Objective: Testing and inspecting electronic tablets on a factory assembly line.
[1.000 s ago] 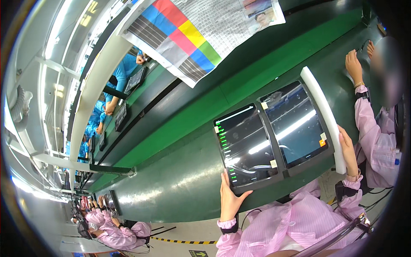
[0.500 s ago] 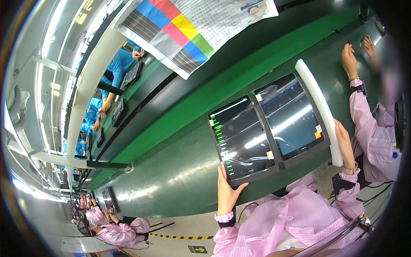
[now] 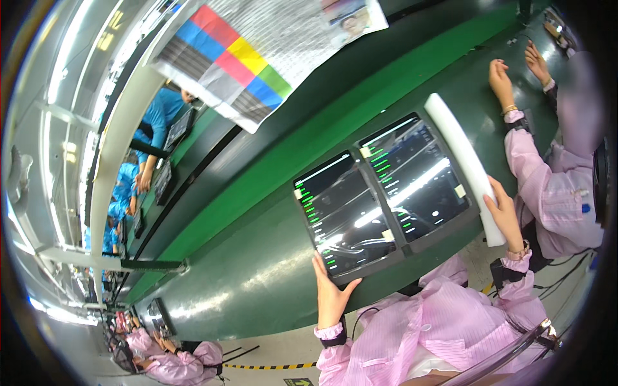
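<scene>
Two dark tablets lie side by side in black frames on the green bench. The left tablet [image 3: 344, 212] has a lit screen with a column of short green bars and pale stickers. On the right tablet [image 3: 415, 183] a similar column of green bars shows, with lamp reflections across the glass. My left hand [image 3: 331, 294] grips the near left corner of the left tablet's frame, thumb along its lower edge. A long white foam-like strip [image 3: 462, 151] lies along the right tablet's right side. My right hand [image 3: 505, 217] is closed around the strip's near part.
A printed sheet [image 3: 257, 64] with colour blocks hangs above the bench's far side. A co-worker in a pink smock [image 3: 541, 167] reaches over the bench at right. People in blue work beyond the divider, and another pink-clad worker [image 3: 187, 360] sits far left.
The right tablet's screen has switched from a bluish display with an orange icon to a dark one with green bars. The whole view has shifted slightly; both hands keep their places.
</scene>
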A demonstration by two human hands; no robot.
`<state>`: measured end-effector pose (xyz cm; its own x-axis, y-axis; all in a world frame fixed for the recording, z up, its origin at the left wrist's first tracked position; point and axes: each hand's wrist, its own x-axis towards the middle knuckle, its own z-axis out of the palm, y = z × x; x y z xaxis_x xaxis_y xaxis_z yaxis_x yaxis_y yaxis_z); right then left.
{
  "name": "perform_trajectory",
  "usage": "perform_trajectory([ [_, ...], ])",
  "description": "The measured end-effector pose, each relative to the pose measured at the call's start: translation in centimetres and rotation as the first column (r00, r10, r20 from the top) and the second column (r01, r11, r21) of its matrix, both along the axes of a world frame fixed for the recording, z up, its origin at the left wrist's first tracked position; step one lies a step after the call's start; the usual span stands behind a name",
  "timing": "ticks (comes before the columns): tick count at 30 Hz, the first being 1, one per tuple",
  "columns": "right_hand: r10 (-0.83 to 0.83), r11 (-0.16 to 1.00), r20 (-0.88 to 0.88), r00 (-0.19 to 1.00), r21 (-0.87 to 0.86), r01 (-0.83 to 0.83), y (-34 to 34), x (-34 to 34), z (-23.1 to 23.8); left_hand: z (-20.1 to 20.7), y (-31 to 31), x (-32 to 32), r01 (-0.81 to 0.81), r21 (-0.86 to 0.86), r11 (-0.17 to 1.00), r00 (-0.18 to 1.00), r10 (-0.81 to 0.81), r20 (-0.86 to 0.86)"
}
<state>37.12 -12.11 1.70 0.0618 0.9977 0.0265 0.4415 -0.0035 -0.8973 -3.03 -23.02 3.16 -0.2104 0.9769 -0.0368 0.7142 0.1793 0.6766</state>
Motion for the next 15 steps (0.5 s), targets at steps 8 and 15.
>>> perform_trajectory([
  [8, 0.025, 0.999, 0.160, 0.987, -0.045, -0.018, 0.1, -0.3, 1.5, 0.2, 0.2, 0.2, -0.014, -0.052, 0.999, 0.999, 0.016, 0.052],
  [15, 0.086, 0.990, 0.269, 0.959, 0.082, -0.112, 0.2, -0.5, 1.2, 0.1, 0.3, 0.2, -0.004, -0.060, 0.998, 0.998, 0.008, 0.070],
])
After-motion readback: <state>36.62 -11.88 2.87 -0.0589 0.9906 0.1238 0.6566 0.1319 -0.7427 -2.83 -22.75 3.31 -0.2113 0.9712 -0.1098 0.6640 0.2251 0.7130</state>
